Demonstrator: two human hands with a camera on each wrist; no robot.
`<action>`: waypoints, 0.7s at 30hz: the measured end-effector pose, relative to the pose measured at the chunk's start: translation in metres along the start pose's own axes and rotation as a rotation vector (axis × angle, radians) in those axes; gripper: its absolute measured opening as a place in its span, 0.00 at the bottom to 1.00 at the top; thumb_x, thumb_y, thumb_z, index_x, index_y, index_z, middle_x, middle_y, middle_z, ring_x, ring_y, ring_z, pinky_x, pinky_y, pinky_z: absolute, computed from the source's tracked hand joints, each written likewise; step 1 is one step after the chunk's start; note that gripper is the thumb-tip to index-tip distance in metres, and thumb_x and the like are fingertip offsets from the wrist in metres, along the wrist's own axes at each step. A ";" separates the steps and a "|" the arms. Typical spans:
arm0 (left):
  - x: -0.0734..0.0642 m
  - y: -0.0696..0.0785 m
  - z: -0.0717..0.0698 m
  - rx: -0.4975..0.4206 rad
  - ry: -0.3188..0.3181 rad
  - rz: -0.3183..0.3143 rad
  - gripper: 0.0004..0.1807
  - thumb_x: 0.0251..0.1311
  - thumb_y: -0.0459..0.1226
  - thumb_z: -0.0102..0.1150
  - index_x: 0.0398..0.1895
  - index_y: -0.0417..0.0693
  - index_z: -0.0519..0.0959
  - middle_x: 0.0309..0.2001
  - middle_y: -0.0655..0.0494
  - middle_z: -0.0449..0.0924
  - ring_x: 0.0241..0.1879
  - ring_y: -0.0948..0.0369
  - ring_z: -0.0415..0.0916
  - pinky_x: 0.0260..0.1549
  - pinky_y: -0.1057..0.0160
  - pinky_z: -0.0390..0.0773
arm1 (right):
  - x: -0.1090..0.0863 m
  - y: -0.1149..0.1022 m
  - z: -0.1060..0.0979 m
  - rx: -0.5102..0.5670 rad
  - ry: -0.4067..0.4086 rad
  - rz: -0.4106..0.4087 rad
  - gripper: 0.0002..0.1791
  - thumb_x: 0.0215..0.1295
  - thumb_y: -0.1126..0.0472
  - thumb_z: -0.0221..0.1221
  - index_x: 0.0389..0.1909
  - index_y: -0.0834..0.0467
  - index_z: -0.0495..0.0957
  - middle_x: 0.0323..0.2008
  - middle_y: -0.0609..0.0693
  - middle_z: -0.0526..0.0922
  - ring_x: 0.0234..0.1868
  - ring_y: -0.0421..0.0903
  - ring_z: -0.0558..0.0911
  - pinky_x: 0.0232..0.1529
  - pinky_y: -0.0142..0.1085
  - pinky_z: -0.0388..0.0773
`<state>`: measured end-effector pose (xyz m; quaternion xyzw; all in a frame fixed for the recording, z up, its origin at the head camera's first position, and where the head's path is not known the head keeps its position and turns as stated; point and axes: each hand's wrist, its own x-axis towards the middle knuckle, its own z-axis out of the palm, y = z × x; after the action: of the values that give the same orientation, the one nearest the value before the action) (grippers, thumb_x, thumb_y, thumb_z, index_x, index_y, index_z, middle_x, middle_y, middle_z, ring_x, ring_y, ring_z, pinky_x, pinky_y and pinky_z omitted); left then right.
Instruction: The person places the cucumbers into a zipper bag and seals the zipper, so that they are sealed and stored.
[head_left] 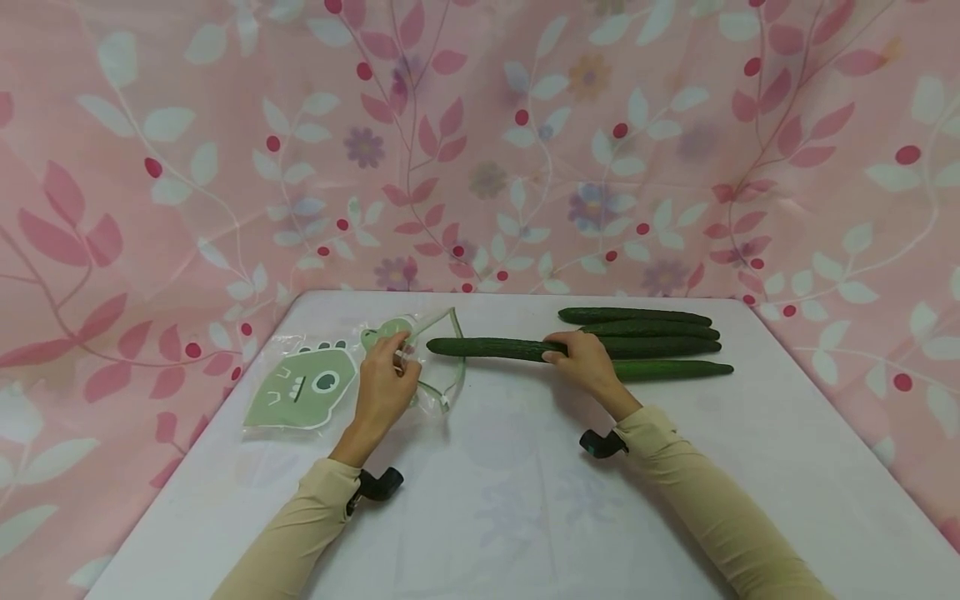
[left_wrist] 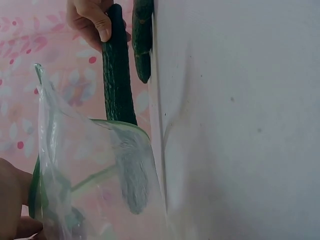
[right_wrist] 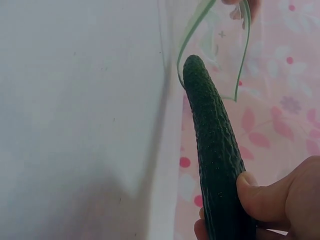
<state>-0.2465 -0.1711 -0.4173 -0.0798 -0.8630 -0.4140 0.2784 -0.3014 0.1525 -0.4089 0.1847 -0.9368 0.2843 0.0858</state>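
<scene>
My left hand (head_left: 384,390) holds a clear plastic zip bag (left_wrist: 95,150) by its mouth, which gapes to the right with a green strip along its rim (right_wrist: 243,57). Green cartoon animals (head_left: 303,387) are printed on the plastic around that hand. My right hand (head_left: 588,365) grips a long dark green cucumber (head_left: 487,348) near its right end, thumb on the near side. The cucumber lies level, and its left tip reaches through the bag's mouth; in the left wrist view that tip (left_wrist: 134,185) shows through the film. The left fingertips are partly hidden.
Several more cucumbers (head_left: 675,369) lie side by side at the back right of the white-covered table (head_left: 517,500), partly behind my right hand. A pink floral cloth (head_left: 480,167) hangs behind the table. Black wrist cameras (head_left: 382,483) sit on both wrists.
</scene>
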 end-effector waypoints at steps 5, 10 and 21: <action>0.000 0.000 0.000 -0.023 0.001 0.015 0.25 0.56 0.27 0.54 0.60 0.37 0.78 0.40 0.48 0.80 0.31 0.58 0.79 0.33 0.57 0.81 | 0.008 -0.013 0.011 0.014 0.007 -0.006 0.18 0.66 0.58 0.63 0.55 0.58 0.84 0.40 0.56 0.89 0.21 0.44 0.75 0.35 0.43 0.74; -0.001 0.001 0.001 -0.031 -0.018 0.027 0.25 0.56 0.27 0.55 0.60 0.37 0.77 0.41 0.48 0.79 0.31 0.59 0.79 0.33 0.58 0.81 | 0.013 -0.024 0.024 0.037 0.016 -0.021 0.17 0.66 0.57 0.63 0.53 0.58 0.84 0.41 0.56 0.89 0.31 0.49 0.83 0.41 0.47 0.79; -0.002 0.002 0.002 -0.022 -0.025 0.053 0.26 0.55 0.27 0.55 0.60 0.35 0.77 0.41 0.48 0.79 0.30 0.59 0.79 0.33 0.58 0.81 | 0.020 -0.047 0.036 0.122 0.007 0.010 0.14 0.66 0.58 0.62 0.50 0.58 0.86 0.46 0.55 0.88 0.51 0.55 0.84 0.52 0.50 0.78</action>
<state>-0.2449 -0.1688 -0.4183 -0.1106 -0.8595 -0.4148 0.2774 -0.3034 0.0902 -0.4093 0.1842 -0.9184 0.3419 0.0761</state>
